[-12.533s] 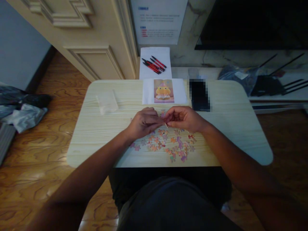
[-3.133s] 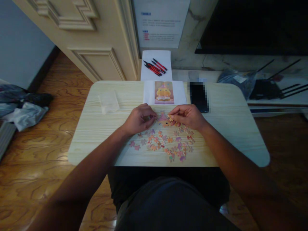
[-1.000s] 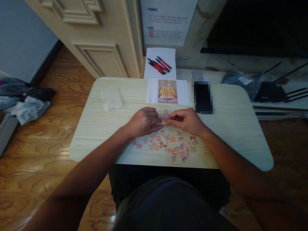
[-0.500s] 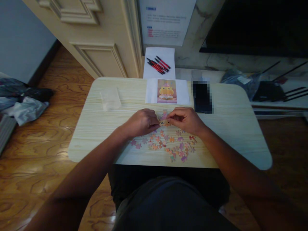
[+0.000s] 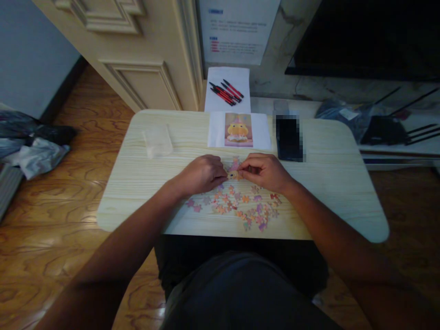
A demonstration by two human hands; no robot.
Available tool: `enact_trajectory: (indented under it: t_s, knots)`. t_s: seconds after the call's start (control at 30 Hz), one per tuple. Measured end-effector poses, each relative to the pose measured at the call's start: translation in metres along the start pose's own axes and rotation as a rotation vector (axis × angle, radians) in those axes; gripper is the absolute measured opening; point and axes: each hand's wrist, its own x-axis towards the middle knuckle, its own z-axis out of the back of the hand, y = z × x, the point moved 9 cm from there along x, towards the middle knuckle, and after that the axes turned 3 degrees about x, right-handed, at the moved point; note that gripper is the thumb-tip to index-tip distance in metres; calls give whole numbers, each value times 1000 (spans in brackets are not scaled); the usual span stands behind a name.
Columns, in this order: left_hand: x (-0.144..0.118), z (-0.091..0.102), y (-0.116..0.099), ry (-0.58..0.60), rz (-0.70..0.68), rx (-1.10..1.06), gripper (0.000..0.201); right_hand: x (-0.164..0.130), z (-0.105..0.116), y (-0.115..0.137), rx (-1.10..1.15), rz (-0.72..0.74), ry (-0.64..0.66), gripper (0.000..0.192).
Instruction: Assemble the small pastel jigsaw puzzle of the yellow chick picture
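A small joined patch of jigsaw puzzle (image 5: 233,175), yellow with a dark eye and pink above, lies on the table between my hands. My left hand (image 5: 203,174) is closed at its left edge, fingertips touching it. From the right, my right hand (image 5: 263,170) pinches at the patch's edge with thumb and forefinger; a puzzle piece seems to be there, mostly hidden by the fingers. Loose jigsaw pieces (image 5: 245,199) in orange, pink and purple are scattered nearer my body. Beyond my hands lies a printed picture (image 5: 238,130) of a yellow character.
The pale wooden table (image 5: 134,183) has rounded corners. A clear plastic bag (image 5: 158,141) lies at its back left, a dark phone (image 5: 289,138), partly pixelated, at its back right. Behind, several red-and-black pens (image 5: 227,93) rest on white paper. Router antennas (image 5: 424,133) stick out at right.
Both hands stay almost in place. The right fingers have shifted very slightly at the patch's edge; the loose pieces lie as before.
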Motion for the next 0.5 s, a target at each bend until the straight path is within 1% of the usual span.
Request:
enact_trajectory:
  t_s: [0.33, 0.5]
  knots:
    - [-1, 1, 2, 1, 16, -41, 24, -1, -2, -1, -41, 32, 27, 10]
    - [-2, 6, 0, -28, -3, -79, 22, -2, -4, 2, -52, 51, 60, 10]
